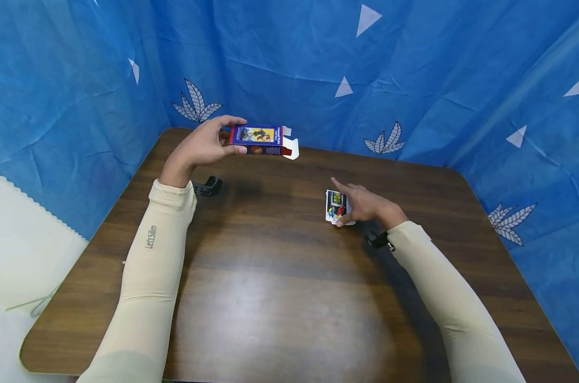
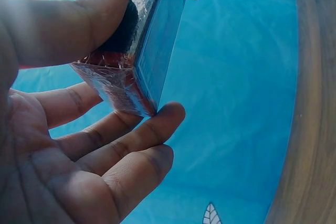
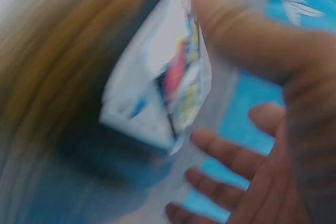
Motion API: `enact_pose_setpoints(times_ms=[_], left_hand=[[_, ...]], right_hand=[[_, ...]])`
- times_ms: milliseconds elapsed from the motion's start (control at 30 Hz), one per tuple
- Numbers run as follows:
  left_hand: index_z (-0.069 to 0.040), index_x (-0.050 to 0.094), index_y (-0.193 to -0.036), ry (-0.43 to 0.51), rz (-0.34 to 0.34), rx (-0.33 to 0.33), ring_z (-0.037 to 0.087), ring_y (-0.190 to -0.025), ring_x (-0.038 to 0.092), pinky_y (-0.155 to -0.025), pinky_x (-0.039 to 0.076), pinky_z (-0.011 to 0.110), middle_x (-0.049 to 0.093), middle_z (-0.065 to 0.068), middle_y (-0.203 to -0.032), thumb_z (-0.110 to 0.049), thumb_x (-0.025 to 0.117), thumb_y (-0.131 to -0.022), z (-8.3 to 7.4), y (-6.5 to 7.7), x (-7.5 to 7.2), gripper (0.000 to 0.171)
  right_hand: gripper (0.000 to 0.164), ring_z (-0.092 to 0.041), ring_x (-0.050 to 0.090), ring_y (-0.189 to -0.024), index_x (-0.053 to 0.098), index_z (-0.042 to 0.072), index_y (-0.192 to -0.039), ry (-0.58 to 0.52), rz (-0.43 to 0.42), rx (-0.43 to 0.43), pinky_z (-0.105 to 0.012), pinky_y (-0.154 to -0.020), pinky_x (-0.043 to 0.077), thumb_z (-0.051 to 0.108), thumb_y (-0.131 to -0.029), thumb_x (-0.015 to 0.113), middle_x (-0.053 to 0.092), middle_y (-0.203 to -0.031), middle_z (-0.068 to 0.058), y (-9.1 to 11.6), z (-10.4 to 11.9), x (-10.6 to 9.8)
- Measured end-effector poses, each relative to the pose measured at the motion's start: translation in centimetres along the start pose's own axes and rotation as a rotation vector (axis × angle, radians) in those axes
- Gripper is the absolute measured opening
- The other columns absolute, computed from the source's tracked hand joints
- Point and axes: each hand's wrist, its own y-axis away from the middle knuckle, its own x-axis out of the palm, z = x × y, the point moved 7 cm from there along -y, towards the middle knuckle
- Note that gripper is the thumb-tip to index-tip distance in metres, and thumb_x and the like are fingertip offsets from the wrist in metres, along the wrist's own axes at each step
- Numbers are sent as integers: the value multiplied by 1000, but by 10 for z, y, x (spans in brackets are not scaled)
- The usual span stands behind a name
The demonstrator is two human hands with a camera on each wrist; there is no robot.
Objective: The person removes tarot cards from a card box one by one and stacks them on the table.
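My left hand (image 1: 204, 142) grips a blue and red card box (image 1: 259, 135) by its left end, thumb on one side and fingers on the other. White flaps (image 1: 291, 146) stand open at the box's right end. In the left wrist view the box's closed end (image 2: 115, 85) looks wrapped in clear film. Right of centre on the table, a stack of picture cards (image 1: 336, 201) lies beside my right hand (image 1: 364, 204). Its thumb and fingers are spread around the stack's edges. The right wrist view, blurred, shows the cards (image 3: 152, 77) between thumb and fingers.
The brown wooden table (image 1: 270, 255) carries the cards. A blue patterned curtain (image 1: 299, 64) hangs close behind its far edge and along the sides. Black wrist straps (image 1: 208, 186) hang under both wrists. A white surface (image 1: 21, 244) lies at the left.
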Motion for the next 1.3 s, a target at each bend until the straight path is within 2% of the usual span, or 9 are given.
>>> enact_pose_setpoints(times_ms=[100,200,300,467,833,1067,1167,1233,1300], left_hand=[[-12,40,-149,1,4,-2,34,-122,48,-106,44,48,43,17,-146,-27,72,-90,-1,1,0,69],[-13,40,-149,7,-5,-6,34,-122,48,-106,44,48,43,17,-146,-27,72,-91,-2,1,-2,68],[-13,40,-149,11,-9,-13,34,-122,48,-107,44,48,42,17,-146,-26,71,-91,-2,2,-4,68],[-12,40,-149,15,2,-12,34,-121,49,-106,44,47,43,17,-146,-25,71,-91,0,2,-2,68],[-14,40,-150,6,-3,-18,34,-122,48,-106,43,48,43,17,-146,-27,71,-91,-2,2,-2,68],[-12,40,-149,7,11,-8,34,-123,48,-107,43,47,42,17,-147,-26,72,-91,-1,1,1,68],[-13,40,-149,5,7,-6,34,-123,48,-107,44,47,43,17,-146,-27,72,-91,0,0,1,68],[-13,40,-149,4,3,-9,34,-123,49,-107,44,47,43,17,-146,-27,72,-90,0,0,1,68],[-14,40,-149,0,2,-13,34,-123,48,-107,43,48,43,17,-147,-27,72,-90,0,1,1,69]], right_hand=[[109,-46,44,-133,-3,15,-159,43,-67,115,-59,-107,40,61,-87,63,40,-150,-29,7,5,-5],[113,-38,64,-100,-9,12,-158,109,-74,279,-47,-80,55,74,-85,51,62,-123,-27,13,13,-5],[121,-30,63,-76,-16,11,-156,182,-28,371,-38,-58,48,82,-81,47,68,-99,-24,12,21,2],[119,-28,62,-78,-19,11,-155,233,11,420,-36,-58,45,84,-82,41,68,-106,-25,5,22,15],[109,-29,62,-82,-20,13,-155,182,73,387,-38,-62,47,69,-89,47,66,-116,-23,3,17,20],[115,-30,62,-84,-12,15,-158,158,27,380,-38,-61,47,78,-83,48,66,-115,-24,13,16,14],[117,-39,58,-111,-6,18,-159,144,-44,289,-49,-85,53,75,-80,58,56,-133,-26,12,19,4],[118,-44,42,-132,-5,22,-159,127,-70,190,-58,-102,45,66,-79,69,41,-149,-25,10,22,-2],[123,-47,20,-146,-6,26,-159,111,-56,98,-65,-110,31,56,-75,79,22,-161,-22,6,24,-4]])
